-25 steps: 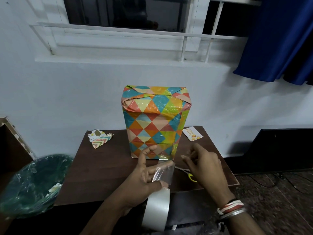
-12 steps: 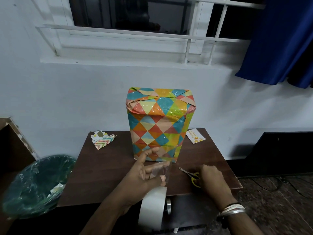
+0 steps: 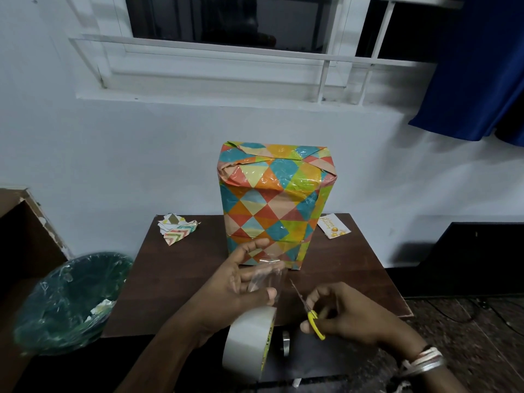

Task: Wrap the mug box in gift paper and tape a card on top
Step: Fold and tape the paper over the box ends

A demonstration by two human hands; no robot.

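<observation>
Head view: our left hand (image 3: 235, 290) pinches a strip of clear tape (image 3: 266, 275) running down to the tape roll (image 3: 249, 338), and our right hand (image 3: 348, 316) grips the scissors (image 3: 307, 310) just beside it. The wrapped mug box (image 3: 272, 205) stands upright on the table (image 3: 184, 279), with the card (image 3: 333, 226) just beside it.

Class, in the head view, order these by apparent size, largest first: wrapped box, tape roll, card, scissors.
wrapped box
tape roll, enlarged by nearness to the camera
card and scissors: alike, unranked
</observation>
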